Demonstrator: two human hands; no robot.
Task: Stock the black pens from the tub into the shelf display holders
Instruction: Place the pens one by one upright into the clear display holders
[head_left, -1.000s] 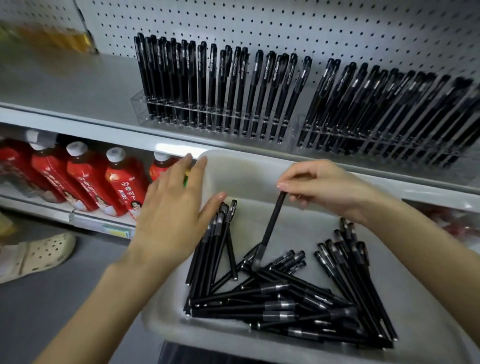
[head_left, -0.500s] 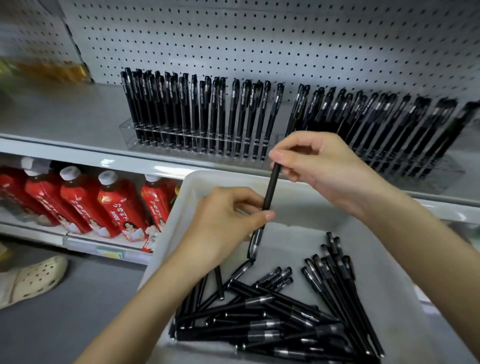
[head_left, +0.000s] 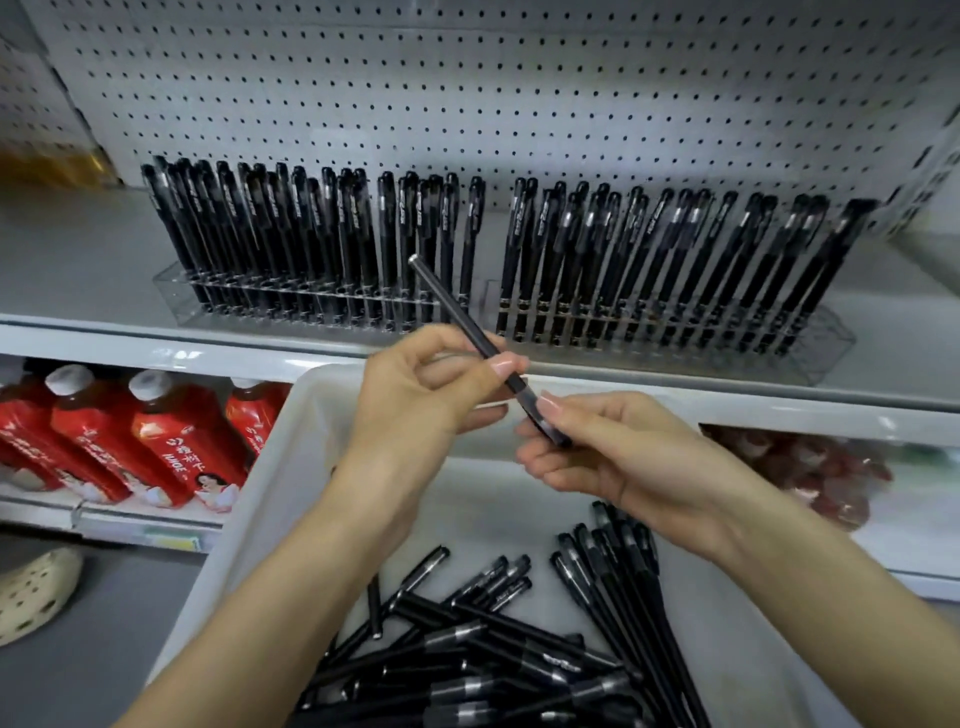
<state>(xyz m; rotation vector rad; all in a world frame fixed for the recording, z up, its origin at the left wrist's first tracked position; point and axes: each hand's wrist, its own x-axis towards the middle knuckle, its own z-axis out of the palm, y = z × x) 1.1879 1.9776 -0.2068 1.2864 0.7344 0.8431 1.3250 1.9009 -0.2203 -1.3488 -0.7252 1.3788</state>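
Currently mid-transfer: one pen (head_left: 447, 301) pinched between fingers (head_left: 498, 365) of both hands, left hand (head_left: 415, 395) mid-barrel, right hand (head_left: 623, 457) on lower end, above tub (head_left: 311, 384). Next, judged: align, seat in free slot of display holder (head_left: 174, 299) beyond fingers.

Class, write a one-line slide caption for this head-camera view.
Left hand and right hand hold one black pen above the tub, before two well-stocked shelf holders.

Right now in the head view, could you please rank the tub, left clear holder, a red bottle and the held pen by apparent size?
1. Tub, largest.
2. Left clear holder.
3. Red bottle and held pen, unranked: the pen looks longer, the bottle wider, and the pen is nearer the camera.
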